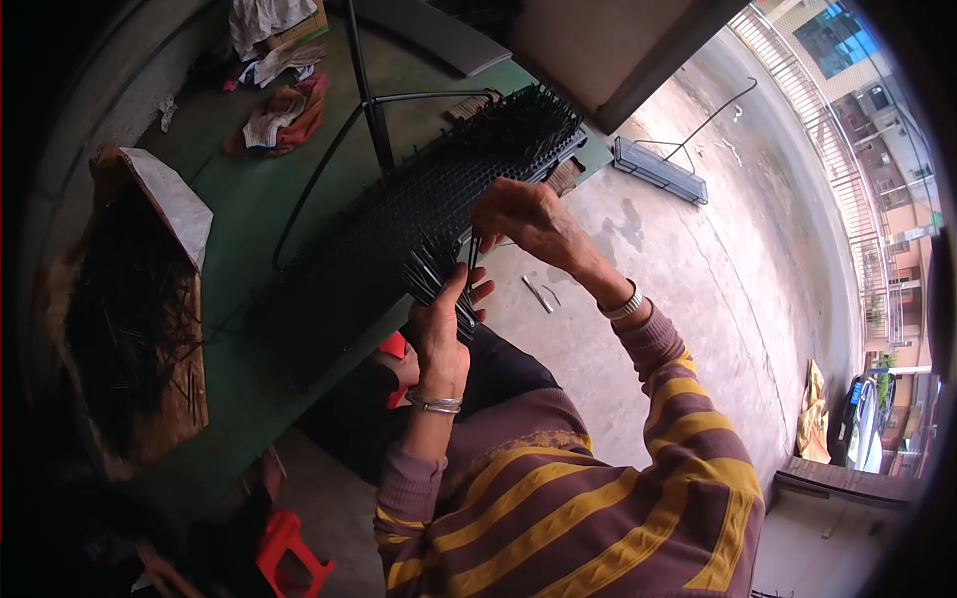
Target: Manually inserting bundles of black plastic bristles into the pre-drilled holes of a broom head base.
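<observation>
The left hand cups a fan of thin black sticks; at its top the right hand pinches one. Just beyond the grip, a black mesh rack lies on a green table. Well left of the grip sits a box of dark strips; beyond it to the right, a dustpan.

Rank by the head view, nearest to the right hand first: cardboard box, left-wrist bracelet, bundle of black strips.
1. Bundle of black strips, in the left hand
2. Left-wrist bracelet, lower and to the left
3. Cardboard box, far left
</observation>
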A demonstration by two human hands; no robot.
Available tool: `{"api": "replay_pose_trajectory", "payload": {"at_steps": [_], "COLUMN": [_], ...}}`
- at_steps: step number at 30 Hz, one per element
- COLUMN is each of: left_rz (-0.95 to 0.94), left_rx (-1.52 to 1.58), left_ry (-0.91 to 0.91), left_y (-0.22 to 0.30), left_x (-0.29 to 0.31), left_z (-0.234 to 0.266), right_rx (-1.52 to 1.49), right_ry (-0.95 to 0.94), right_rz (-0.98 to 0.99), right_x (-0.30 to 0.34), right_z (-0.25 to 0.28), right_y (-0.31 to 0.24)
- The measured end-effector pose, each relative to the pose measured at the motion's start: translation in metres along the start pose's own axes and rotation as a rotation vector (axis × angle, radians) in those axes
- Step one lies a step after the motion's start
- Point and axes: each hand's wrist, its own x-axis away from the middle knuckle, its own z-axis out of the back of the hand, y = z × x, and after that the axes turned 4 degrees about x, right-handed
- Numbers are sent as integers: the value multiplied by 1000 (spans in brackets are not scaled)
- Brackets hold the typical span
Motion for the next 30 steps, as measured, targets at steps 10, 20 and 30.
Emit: {"api": "replay_pose_trajectory", "payload": {"at_steps": [10,20,30], "left_rz": [162,162,115], "left_rx": [219,161,137], "left_ry": [-33,-10,-51], "left_y": [-5,-3,-5], "left_x": [-9,-11,-7], "left_z": [8,11,8], "right_rx": [567,594,653], "right_ry": [709,655,500], "right_rz": [321,316,347], "right_x": [-36,-52,-55], "right_z": [48,60,68], "right_y": [20,35,26]}}
